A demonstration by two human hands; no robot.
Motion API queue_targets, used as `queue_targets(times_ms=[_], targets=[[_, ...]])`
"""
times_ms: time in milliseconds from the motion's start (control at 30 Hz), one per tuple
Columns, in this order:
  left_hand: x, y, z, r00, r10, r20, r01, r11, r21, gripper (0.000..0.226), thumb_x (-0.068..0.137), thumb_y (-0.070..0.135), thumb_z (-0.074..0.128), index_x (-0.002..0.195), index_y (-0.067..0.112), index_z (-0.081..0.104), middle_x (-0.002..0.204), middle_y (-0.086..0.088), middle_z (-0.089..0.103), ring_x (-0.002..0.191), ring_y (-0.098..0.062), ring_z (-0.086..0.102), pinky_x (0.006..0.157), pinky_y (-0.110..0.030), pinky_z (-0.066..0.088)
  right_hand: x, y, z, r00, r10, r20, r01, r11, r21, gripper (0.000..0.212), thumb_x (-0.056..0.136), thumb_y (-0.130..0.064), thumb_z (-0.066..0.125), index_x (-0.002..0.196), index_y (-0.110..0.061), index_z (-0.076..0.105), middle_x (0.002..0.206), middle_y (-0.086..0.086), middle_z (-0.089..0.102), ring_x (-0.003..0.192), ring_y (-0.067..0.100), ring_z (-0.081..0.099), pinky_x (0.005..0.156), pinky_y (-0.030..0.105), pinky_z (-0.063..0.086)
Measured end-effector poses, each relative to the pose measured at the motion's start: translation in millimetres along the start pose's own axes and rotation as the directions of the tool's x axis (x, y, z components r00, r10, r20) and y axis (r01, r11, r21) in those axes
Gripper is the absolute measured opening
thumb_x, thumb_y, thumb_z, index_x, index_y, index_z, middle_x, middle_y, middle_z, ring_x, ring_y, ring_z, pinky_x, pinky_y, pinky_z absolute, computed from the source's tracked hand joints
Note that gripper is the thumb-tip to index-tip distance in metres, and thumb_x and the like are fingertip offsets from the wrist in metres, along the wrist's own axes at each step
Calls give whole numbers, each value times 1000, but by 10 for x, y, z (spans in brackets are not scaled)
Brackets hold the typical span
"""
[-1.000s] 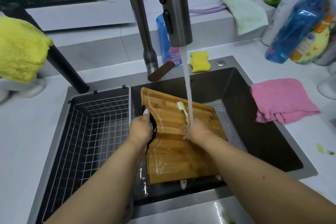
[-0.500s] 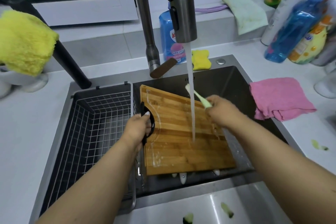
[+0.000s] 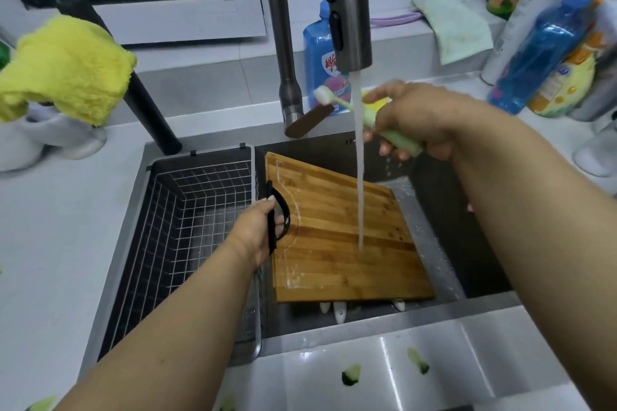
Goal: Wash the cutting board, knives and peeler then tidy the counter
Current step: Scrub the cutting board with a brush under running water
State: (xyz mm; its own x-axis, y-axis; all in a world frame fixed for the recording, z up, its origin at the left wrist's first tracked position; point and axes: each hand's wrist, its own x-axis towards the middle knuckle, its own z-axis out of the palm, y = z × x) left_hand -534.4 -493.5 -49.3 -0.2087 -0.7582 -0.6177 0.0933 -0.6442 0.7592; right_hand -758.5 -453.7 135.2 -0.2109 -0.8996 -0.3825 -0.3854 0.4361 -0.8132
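Observation:
A bamboo cutting board (image 3: 337, 237) lies tilted over the dark sink (image 3: 467, 210), with water from the steel tap (image 3: 350, 10) running onto it. My left hand (image 3: 260, 230) grips the board's black handle at its left edge. Raised above the board's far end, my right hand (image 3: 414, 117) holds a pale green brush (image 3: 354, 107), its white head pointing left through the water stream. Several white handle tips (image 3: 337, 310) stick out from under the board's near edge; what they belong to is hidden.
A wire basket (image 3: 187, 227) fills the sink's left side. A yellow cloth (image 3: 63, 70) hangs at the left. A blue soap bottle (image 3: 320, 53), a pale green cloth (image 3: 460, 30) and several bottles (image 3: 541, 50) stand behind. Green peel scraps (image 3: 350, 375) lie on the front counter.
My right hand has lifted the brush off the board, up and back toward the tap. The left hand keeps its grip on the board's handle.

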Motion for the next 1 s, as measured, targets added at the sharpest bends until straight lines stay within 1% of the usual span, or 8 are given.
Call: queue_targets(times_ms=[133, 200, 300, 400, 533, 700, 867, 1000], targets=[[4, -3, 6, 996, 90, 12, -90, 995, -48, 23, 99, 35, 46, 120, 26, 50, 105, -16, 63, 89, -30, 60, 82, -47, 52, 134, 178, 229, 994, 101, 35, -104, 991, 88, 10, 91, -5, 46, 97, -8, 54, 98, 20, 66, 68, 22, 59, 48, 29, 48], [-6, -9, 12, 991, 131, 2, -131, 991, -31, 20, 99, 42, 43, 111, 28, 50, 99, -9, 68, 84, -26, 65, 75, -44, 56, 172, 307, 480, 990, 130, 64, -130, 992, -2, 12, 90, -5, 51, 101, -8, 56, 102, 19, 66, 78, 24, 63, 64, 34, 56], [-9, -8, 19, 993, 111, 45, -110, 993, -32, 43, 96, 57, 37, 93, 18, 56, 87, -7, 71, 69, -20, 66, 60, -32, 54, 99, 552, 1054, 985, 120, 128, -102, 985, -142, 28, 91, -14, 57, 119, -16, 51, 104, 4, 61, 91, 20, 64, 82, 37, 57], [-47, 33, 23, 993, 74, 96, -73, 997, -18, 50, 92, 59, 44, 85, 11, 58, 80, -5, 74, 61, -15, 69, 53, -24, 53, 57, 718, 1427, 984, 30, 177, -9, 993, -114, 39, 91, -23, 60, 126, -22, 43, 110, -4, 56, 98, 14, 58, 83, 32, 51], [-65, 43, 49, 992, 77, 104, -85, 994, 75, 49, 80, 48, 68, 105, 7, 63, 95, -11, 69, 78, -18, 66, 64, -28, 52, 103, 755, 1429, 980, -81, 180, 104, 987, -124, 44, 89, -24, 63, 129, -22, 45, 121, -2, 57, 107, 14, 54, 85, 26, 45], [-39, 83, 100, 999, 47, 8, -48, 994, 96, 33, 96, 37, 53, 102, 7, 65, 92, -14, 71, 84, -24, 67, 83, -38, 53, 95, 694, 1428, 961, -112, 254, 134, 988, -73, 46, 88, -29, 64, 131, -21, 50, 124, -3, 58, 106, 11, 55, 87, 24, 44], [-17, 151, 78, 994, 22, -112, -2, 985, 172, 48, 98, 41, 45, 62, 12, 56, 72, -14, 61, 68, -26, 56, 71, -36, 49, 78, 622, 1079, 977, -20, 211, 13, 999, 33, 16, 92, -26, 57, 100, -16, 67, 99, 3, 69, 90, 19, 65, 81, 30, 54], [-38, 190, -6, 996, -47, -80, 53, 996, 74, 59, 97, 38, 46, 44, 13, 52, 78, -16, 59, 63, -27, 56, 73, -39, 51, 15, 424, 538, 998, -10, 56, 3, 992, 124, 20, 90, -30, 56, 95, -11, 62, 86, 5, 62, 74, 17, 58, 70, 31, 49]])
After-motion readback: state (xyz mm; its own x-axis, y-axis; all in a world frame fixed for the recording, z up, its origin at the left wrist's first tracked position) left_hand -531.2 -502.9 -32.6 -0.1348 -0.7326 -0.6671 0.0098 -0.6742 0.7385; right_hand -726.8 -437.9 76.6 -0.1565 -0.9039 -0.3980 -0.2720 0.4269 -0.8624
